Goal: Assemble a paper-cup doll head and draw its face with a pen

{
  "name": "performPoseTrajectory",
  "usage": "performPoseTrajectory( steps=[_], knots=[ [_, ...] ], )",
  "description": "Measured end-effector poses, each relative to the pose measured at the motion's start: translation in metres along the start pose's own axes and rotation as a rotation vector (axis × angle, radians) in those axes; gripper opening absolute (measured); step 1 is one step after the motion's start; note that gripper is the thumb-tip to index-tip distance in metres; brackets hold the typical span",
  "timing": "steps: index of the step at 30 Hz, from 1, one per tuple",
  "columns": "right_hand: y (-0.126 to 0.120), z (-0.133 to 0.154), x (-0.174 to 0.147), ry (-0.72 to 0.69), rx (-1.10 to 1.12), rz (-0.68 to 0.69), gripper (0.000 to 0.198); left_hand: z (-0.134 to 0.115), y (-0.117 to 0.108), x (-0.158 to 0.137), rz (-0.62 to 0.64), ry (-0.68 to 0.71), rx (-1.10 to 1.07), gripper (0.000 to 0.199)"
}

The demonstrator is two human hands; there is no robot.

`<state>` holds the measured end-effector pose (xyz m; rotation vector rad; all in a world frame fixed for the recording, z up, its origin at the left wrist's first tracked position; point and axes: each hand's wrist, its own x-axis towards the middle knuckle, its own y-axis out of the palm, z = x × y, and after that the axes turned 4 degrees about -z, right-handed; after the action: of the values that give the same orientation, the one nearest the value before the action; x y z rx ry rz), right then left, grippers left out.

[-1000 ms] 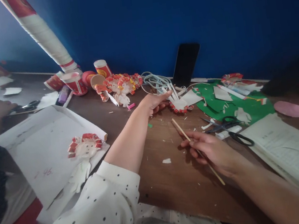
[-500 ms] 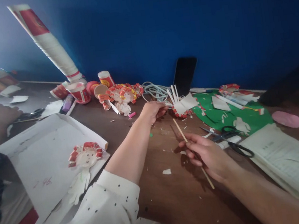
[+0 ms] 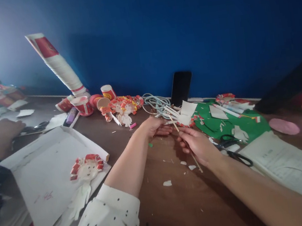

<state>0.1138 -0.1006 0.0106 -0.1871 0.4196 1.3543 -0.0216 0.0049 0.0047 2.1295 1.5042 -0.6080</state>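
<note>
In the middle of the table my right hand [image 3: 195, 142] is closed around a thin wooden stick [image 3: 175, 125], whose upper end tilts up and to the left. Close by on the left, my left hand [image 3: 157, 126] pinches the end of a white paper strip [image 3: 170, 122] between thumb and forefinger, its other fingers loosely curled. Just beyond both hands lie more white paper strips [image 3: 172, 111], a white paper piece [image 3: 187, 112] and a curled red-and-white paper ring [image 3: 188, 122], partly hidden.
A green sheet [image 3: 211, 127] with scraps and black scissors [image 3: 239, 157] lies right, beside an open book [image 3: 286, 169]. A phone [image 3: 181, 88] leans on the blue wall. Paper cups [image 3: 83, 106], a paper tube [image 3: 63, 70] and a lion-like cutout [image 3: 87, 167] are left, near another person's hand [image 3: 4, 132].
My right hand has moved up and left with the stick, bringing its tip beside my left hand. The white strips beyond now lean lower, toward the left.
</note>
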Motion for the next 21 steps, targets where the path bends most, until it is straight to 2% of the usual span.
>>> performPoseTrajectory(
  steps=[2,6,9,13,17,19,21],
  knots=[
    [0.002,-0.001,0.006,0.014,-0.018,0.004,0.021,0.001,0.001,0.000,-0.009,0.040,-0.001,0.008],
    [0.003,-0.009,0.015,0.042,0.020,0.021,0.012,0.002,0.005,0.003,-0.016,0.068,-0.090,0.011],
    [-0.002,-0.013,0.019,-0.008,0.089,0.026,0.007,0.003,0.010,0.005,-0.041,0.096,-0.109,0.011],
    [-0.009,-0.015,0.024,-0.045,0.103,0.032,0.014,0.006,0.017,0.009,-0.013,0.074,-0.139,0.010],
    [-0.010,-0.016,0.028,-0.035,0.156,0.044,0.028,0.009,0.022,0.011,0.017,0.126,-0.137,0.007],
    [-0.010,-0.015,0.028,-0.029,0.173,0.061,0.028,0.008,0.021,0.010,0.045,0.117,-0.107,0.011],
    [-0.011,-0.012,0.027,-0.031,0.178,0.071,0.024,0.006,0.017,0.007,0.076,0.048,-0.036,0.020]
  ],
)
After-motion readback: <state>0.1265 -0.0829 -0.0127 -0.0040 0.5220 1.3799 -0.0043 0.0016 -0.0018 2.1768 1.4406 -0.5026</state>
